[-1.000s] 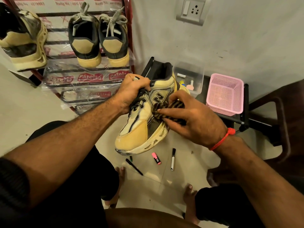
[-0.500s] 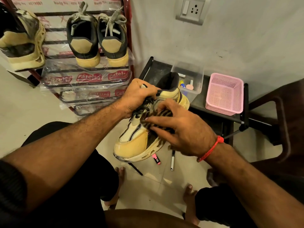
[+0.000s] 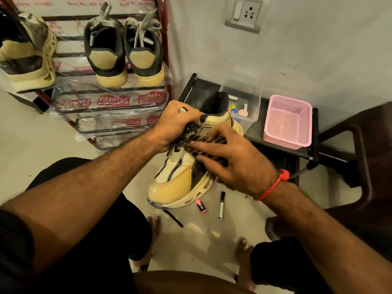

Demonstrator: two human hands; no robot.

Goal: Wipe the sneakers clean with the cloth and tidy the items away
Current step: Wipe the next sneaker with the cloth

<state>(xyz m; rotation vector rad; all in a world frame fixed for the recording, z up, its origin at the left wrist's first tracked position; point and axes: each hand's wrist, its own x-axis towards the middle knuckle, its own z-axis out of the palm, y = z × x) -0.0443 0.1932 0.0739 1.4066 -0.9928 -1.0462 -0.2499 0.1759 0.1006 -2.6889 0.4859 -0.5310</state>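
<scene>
- My left hand (image 3: 177,124) is clenched around the laces and tongue of a yellow sneaker (image 3: 186,166), holding it up off the floor with the toe pointing down toward me.
- My right hand (image 3: 235,164) presses a dark striped cloth (image 3: 212,143) against the side of that sneaker; the fingers lie spread and fairly straight over the cloth, which is mostly covered by the hand.
- A red thread (image 3: 273,185) is tied around my right wrist.
- Below the sneaker, on the tiled floor (image 3: 106,149), lie a pink highlighter (image 3: 200,206), a white marker with a black cap (image 3: 221,205) and a black pen (image 3: 172,218), near one another but apart.
- To my left a shoe rack (image 3: 118,107) wrapped in printed plastic carries a pair of dark sneakers with yellow soles (image 3: 124,49); another yellow sneaker (image 3: 25,58) sits at the left edge.
- Behind the held sneaker, a low black stand (image 3: 282,149) bears a clear plastic box (image 3: 244,98) with small items inside and, beside it, a pink mesh basket (image 3: 288,122).
- A dark chair (image 3: 360,145) stands at the right.
</scene>
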